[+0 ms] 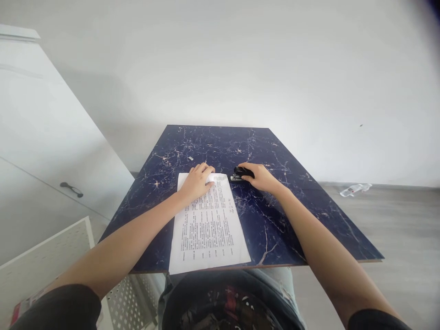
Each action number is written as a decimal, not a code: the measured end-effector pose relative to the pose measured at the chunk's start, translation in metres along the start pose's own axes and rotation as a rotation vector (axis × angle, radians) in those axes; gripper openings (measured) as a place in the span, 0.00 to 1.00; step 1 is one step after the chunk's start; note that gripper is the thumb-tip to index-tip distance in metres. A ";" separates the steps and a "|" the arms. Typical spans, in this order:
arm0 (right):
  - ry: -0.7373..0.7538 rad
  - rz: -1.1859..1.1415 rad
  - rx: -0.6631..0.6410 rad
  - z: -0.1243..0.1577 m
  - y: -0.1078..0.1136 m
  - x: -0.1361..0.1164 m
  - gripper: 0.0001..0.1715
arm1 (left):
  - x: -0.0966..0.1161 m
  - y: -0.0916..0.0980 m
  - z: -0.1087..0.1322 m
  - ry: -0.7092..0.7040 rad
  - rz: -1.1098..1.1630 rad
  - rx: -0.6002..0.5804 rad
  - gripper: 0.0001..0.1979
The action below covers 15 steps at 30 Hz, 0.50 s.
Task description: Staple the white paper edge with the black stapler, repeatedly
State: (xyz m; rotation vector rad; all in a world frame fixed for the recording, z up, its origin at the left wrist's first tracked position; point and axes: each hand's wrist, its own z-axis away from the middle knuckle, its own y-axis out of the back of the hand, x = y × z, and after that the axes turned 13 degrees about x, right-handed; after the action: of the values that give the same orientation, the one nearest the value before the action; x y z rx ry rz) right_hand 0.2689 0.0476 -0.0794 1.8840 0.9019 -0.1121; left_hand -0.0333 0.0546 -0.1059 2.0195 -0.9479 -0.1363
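A printed sheet of paper (209, 229) lies on the dark blue marbled table, its lower edge at the table's front edge. My left hand (197, 182) rests on the paper's upper part, fingers stretched out and pressing it flat. Handwritten marks show near the sheet's right side. Just right of the paper's top right corner is a black stapler (237, 174). Around its rear part my right hand (256, 176) is closed, with the stapler's front pointing left toward the paper. Whether the stapler touches the sheet I cannot tell.
A small whitish piece (190, 158) lies on the table (220, 142) beyond my left hand. At the left stands a white cabinet (51, 137) with a dark handle, above a white perforated unit (123, 302). Clear plastic packaging (355, 189) lies on the floor by the wall.
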 end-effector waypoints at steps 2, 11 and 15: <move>-0.008 0.009 -0.011 0.000 0.002 0.000 0.24 | 0.000 0.002 -0.001 -0.011 0.006 0.010 0.13; 0.002 -0.007 -0.009 0.001 0.002 0.000 0.24 | 0.003 0.006 -0.003 -0.059 0.004 0.039 0.09; 0.009 -0.026 -0.024 0.001 0.000 -0.006 0.24 | 0.004 0.004 -0.002 -0.058 -0.009 0.030 0.08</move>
State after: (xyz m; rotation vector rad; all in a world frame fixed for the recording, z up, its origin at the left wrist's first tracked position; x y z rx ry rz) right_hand 0.2647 0.0437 -0.0772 1.8519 0.9304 -0.1087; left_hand -0.0315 0.0522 -0.1005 2.0572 -0.9826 -0.1874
